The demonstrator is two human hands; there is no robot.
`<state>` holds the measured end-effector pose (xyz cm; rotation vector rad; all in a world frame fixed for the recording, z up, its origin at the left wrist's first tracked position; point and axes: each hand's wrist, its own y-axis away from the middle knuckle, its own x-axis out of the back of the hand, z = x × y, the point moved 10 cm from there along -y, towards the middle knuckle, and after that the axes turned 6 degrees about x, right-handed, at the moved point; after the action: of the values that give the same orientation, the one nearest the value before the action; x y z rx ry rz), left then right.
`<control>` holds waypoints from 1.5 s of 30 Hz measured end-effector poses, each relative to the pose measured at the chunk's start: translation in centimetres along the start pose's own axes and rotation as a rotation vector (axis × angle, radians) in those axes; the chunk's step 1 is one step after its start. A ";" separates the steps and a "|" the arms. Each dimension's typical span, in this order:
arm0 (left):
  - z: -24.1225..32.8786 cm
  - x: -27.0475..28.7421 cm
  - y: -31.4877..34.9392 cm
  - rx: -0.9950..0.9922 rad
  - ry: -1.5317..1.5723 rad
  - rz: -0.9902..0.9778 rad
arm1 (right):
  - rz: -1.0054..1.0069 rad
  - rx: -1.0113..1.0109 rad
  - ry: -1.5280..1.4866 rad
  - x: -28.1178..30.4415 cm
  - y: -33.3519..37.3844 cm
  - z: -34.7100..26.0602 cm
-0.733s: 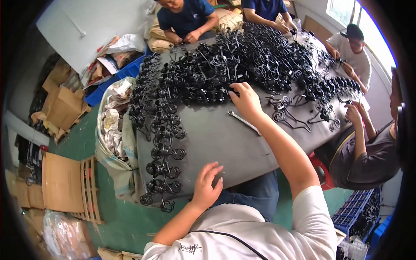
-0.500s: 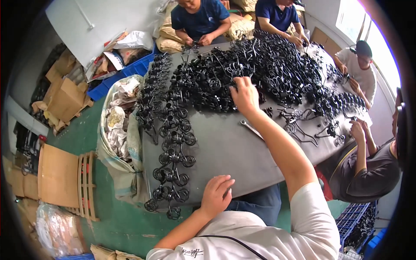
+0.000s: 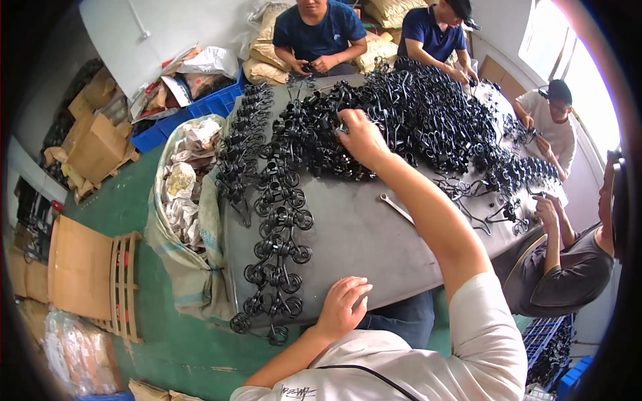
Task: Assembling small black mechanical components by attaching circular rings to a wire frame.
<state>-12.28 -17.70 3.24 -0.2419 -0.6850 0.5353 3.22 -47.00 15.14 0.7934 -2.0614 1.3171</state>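
A large heap of black bent-wire parts with coiled ends (image 3: 428, 110) covers the far half of the grey table (image 3: 368, 234). My right hand (image 3: 361, 138) is stretched out over the heap's near left part, its fingers curled down and closed among the parts; what they grip is too small and dark to tell. My left hand (image 3: 342, 309) rests at the table's near edge, fingers loosely bent and apart, with nothing in it. Left of it runs a neat row of the same black parts (image 3: 277, 240), and a second row (image 3: 244, 147) lies farther left.
A metal wrench (image 3: 397, 208) lies under my right forearm. Co-workers sit around the far and right sides, handling black parts. A sack of crumpled wrapping (image 3: 184, 194) stands against the table's left side, with a blue crate (image 3: 194, 110) behind it and a wooden pallet (image 3: 124, 287) farther left.
My right hand has moved left over the heap, and its fingers have drawn together. My left hand has shifted slightly right. The view has tilted a little.
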 end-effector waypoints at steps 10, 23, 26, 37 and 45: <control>1.3 2.4 -0.3 0.038 -0.073 0.312 | 0.458 -0.709 -1.320 1.1 23.4 1.2; 0.4 0.3 -4.3 0.015 -0.516 0.220 | 0.076 -0.340 -0.252 3.5 19.5 2.6; 0.4 0.7 -4.7 0.049 -0.428 0.269 | -0.009 -0.236 0.240 0.1 14.3 4.5; 0.2 1.2 -6.2 0.121 -0.599 0.255 | -0.028 -0.548 -0.065 -2.1 15.2 9.8; -2.4 2.5 -7.8 0.235 -0.737 0.302 | 0.038 -0.852 -1.408 0.3 28.5 3.8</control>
<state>-6.08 -22.95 5.78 0.0891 -1.2983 1.0065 -18.36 -40.81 -2.81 1.3961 -3.1913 -0.4963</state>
